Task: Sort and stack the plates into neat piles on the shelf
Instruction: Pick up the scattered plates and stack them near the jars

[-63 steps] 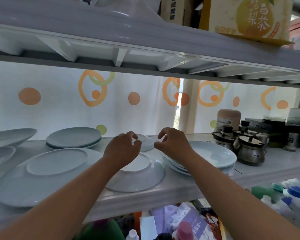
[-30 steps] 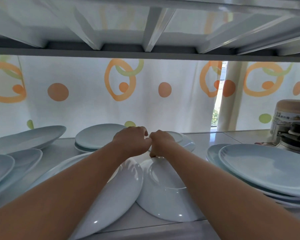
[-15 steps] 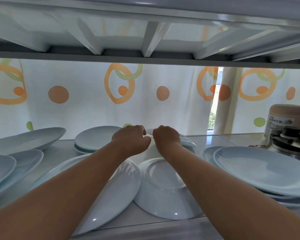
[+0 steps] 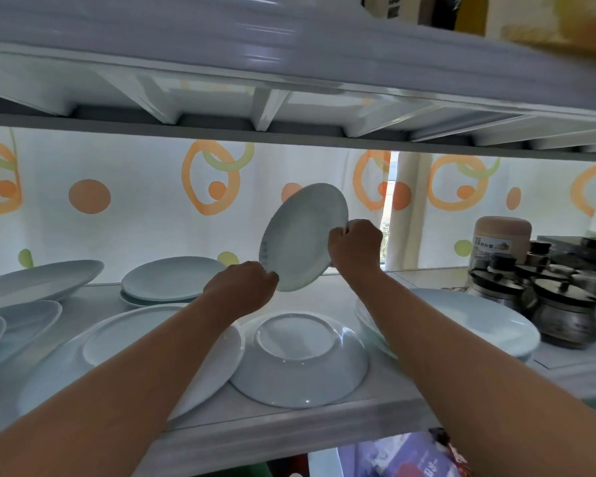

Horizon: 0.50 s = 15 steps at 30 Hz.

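Observation:
Both hands hold a small pale plate tilted nearly on edge above the middle of the white shelf. My left hand grips its lower rim and my right hand grips its right rim. Directly below lies an upturned deep plate. A large upturned plate leans under my left forearm. A pile of flat plates sits at the back left, and a pile of large plates sits on the right.
Several more plates overlap at the far left. Dark lidded pots and a beige canister crowd the shelf's right end. The upper shelf hangs low overhead. A patterned curtain closes the back.
Both hands have lifted the small plate from the back of the shelf and tipped it up on edge. The view has pulled back a little.

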Available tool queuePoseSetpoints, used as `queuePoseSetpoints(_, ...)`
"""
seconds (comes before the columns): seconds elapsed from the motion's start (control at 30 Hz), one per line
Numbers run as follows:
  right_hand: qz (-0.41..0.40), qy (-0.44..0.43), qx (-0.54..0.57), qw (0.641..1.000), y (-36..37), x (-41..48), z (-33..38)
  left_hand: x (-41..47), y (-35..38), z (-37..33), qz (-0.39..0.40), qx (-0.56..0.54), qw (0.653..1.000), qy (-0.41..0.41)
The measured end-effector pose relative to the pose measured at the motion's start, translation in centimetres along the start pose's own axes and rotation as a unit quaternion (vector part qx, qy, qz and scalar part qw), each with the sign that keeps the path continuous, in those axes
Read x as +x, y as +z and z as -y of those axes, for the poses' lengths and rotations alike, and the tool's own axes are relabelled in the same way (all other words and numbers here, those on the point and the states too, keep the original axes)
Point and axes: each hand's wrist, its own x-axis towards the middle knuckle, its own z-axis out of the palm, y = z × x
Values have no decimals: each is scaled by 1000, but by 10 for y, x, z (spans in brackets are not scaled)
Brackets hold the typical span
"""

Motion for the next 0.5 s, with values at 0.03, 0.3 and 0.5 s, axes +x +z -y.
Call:
queuePoseSetpoints(0.03,-7,32,44,998,-10,-1,-3,-5,-1,-4,-1,-9,1000,11)
queuePoseSetpoints(0.3,-48,171,260,949,-92,-16,-47,-32,4,-49,14,-103,994,45)
queuePoseSetpoints(0.5,-24,218,273,937,-123,-38,-73,-42,20,-63,-9,-111,992,65)
